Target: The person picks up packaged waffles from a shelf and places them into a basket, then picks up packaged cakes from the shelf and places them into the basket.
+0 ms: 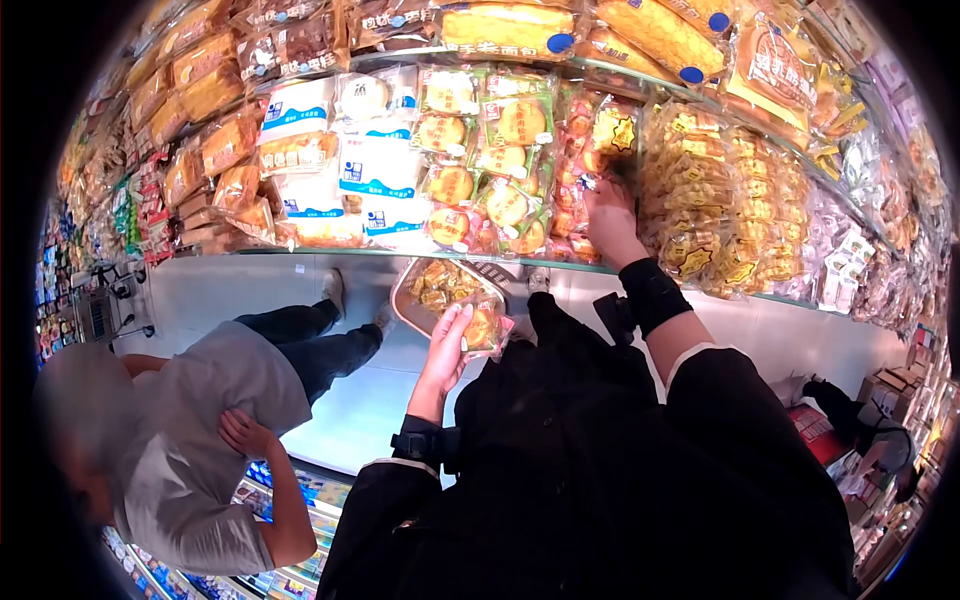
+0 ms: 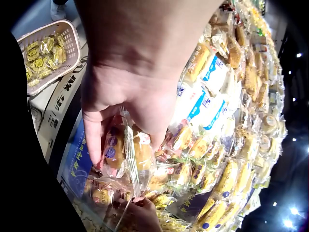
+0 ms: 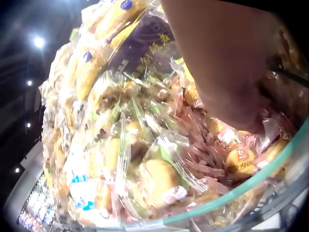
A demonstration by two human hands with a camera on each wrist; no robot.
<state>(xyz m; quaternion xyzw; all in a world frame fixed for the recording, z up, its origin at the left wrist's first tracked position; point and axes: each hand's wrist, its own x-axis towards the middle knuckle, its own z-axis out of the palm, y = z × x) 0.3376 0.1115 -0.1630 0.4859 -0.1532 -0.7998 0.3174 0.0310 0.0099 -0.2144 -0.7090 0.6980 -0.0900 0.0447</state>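
The bun packet (image 1: 484, 328) is in my left hand (image 1: 446, 350), pinched between thumb and fingers, near the basket (image 1: 397, 300) of yellow packets (image 1: 438, 283). I have my right hand (image 1: 611, 222) among red-wrapped packets (image 1: 569, 218) on the shelf (image 1: 345, 251), but from here I cannot tell how its fingers are set.

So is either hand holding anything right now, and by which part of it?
The left hand holds a wrapped pastry packet by its sides. I can't tell whether the right hand grips anything.
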